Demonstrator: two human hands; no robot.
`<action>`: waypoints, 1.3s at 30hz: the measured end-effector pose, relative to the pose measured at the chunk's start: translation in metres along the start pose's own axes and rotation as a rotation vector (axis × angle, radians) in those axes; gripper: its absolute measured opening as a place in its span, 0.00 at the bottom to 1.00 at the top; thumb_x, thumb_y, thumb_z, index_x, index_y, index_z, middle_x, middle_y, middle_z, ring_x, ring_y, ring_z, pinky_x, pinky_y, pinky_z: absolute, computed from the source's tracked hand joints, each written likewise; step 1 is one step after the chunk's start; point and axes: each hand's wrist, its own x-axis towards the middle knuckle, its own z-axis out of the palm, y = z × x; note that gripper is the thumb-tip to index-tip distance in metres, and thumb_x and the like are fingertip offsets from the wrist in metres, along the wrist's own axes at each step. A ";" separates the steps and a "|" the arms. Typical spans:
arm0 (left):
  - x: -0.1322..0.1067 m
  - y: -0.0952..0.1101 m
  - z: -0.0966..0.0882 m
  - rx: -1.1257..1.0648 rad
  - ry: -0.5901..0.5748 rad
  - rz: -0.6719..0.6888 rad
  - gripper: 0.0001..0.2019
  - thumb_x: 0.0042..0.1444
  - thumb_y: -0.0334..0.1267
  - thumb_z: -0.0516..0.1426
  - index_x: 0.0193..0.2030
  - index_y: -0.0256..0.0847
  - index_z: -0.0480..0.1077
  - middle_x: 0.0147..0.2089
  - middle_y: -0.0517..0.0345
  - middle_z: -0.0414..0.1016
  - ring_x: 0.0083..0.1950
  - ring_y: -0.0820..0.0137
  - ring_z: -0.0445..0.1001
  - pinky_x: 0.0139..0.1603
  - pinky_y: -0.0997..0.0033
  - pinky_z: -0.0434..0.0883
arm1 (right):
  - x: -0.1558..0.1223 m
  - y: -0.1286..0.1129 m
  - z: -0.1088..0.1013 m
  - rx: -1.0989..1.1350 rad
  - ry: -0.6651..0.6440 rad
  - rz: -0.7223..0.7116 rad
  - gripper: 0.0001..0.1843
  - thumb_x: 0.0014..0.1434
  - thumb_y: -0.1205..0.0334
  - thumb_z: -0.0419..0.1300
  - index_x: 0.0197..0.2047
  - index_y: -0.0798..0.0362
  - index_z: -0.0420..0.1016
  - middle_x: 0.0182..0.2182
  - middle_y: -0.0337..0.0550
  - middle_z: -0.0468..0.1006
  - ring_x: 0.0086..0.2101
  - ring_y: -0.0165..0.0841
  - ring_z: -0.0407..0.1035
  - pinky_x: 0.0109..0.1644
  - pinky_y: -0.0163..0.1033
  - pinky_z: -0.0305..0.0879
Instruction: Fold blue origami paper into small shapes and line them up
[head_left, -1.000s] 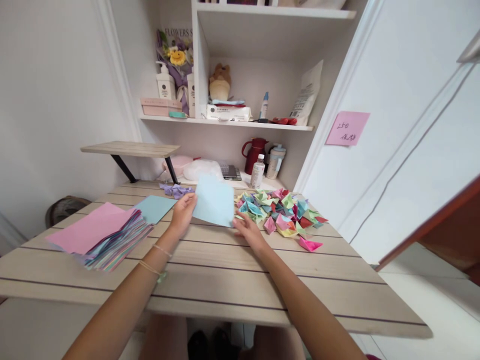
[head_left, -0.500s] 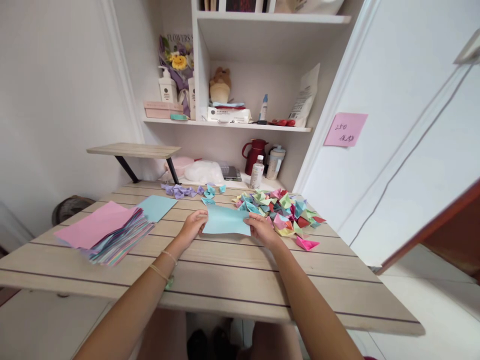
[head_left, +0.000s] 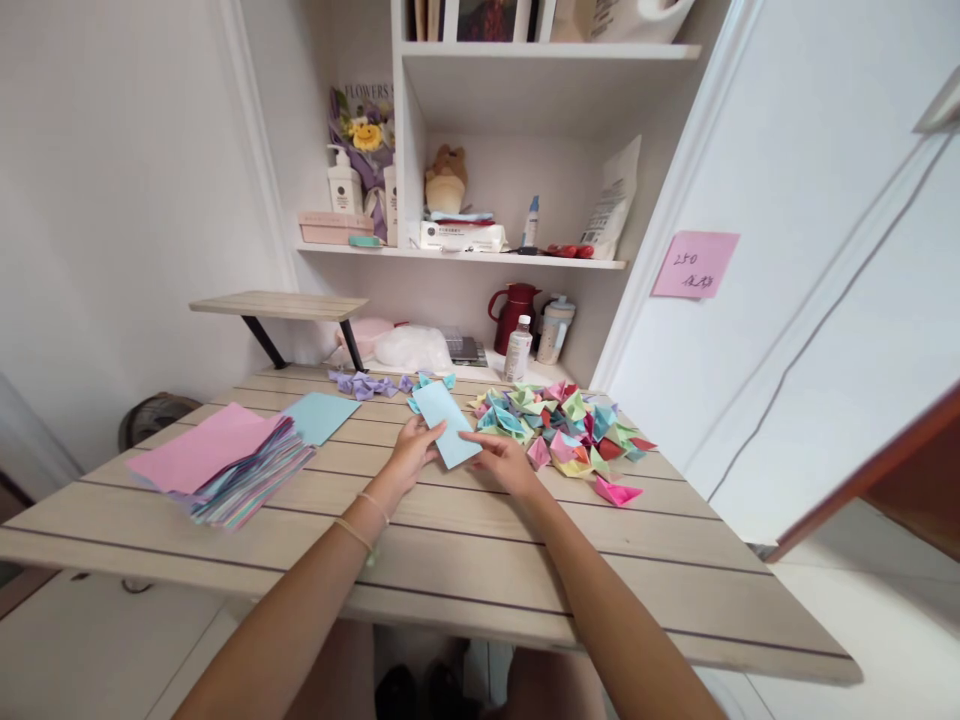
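A light blue sheet of paper (head_left: 445, 418), folded into a narrow strip, is held tilted above the table. My left hand (head_left: 411, 453) pinches its lower left edge, thumb on the front. At the lower right edge, my right hand (head_left: 506, 461) grips it with the fingertips. Just behind the sheet lie small blue folded-paper pieces (head_left: 427, 382), partly covered by it. To the right, near my right hand, spreads a heap of colourful folded-paper boats (head_left: 559, 425), with a bright pink paper boat (head_left: 617, 492) at its front.
On the left lies a stack of coloured paper (head_left: 247, 470) beside a flat blue sheet (head_left: 321, 416). Purple folded pieces (head_left: 364, 385) line the back under a small raised shelf (head_left: 281, 304). A clear bottle (head_left: 517, 350) and a red jug (head_left: 514, 315) stand behind the table (head_left: 465, 560).
The blue paper was stretched wide between both hands; now it is a narrower strip turned at a slant. My hands have come closer together.
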 end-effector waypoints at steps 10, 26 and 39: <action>-0.011 -0.007 -0.001 0.248 -0.096 -0.069 0.20 0.34 0.38 0.66 0.36 0.34 0.68 0.34 0.48 0.77 0.31 0.66 0.76 0.29 0.72 0.72 | -0.004 -0.006 -0.005 0.222 0.152 0.167 0.27 0.41 0.55 0.65 0.46 0.49 0.67 0.34 0.43 0.77 0.33 0.35 0.73 0.37 0.41 0.68; -0.003 -0.009 -0.004 0.261 -0.034 -0.094 0.18 0.33 0.39 0.66 0.32 0.31 0.71 0.27 0.50 0.76 0.25 0.70 0.74 0.26 0.73 0.73 | -0.004 0.001 0.001 0.185 0.230 0.162 0.20 0.37 0.61 0.67 0.37 0.55 0.71 0.30 0.43 0.79 0.31 0.37 0.74 0.36 0.40 0.70; -0.006 -0.008 -0.001 0.280 -0.035 -0.079 0.16 0.33 0.38 0.66 0.29 0.32 0.71 0.24 0.52 0.75 0.24 0.69 0.74 0.25 0.73 0.73 | -0.008 -0.006 0.004 0.177 0.267 0.155 0.23 0.33 0.59 0.69 0.35 0.57 0.73 0.33 0.46 0.79 0.32 0.39 0.74 0.35 0.41 0.71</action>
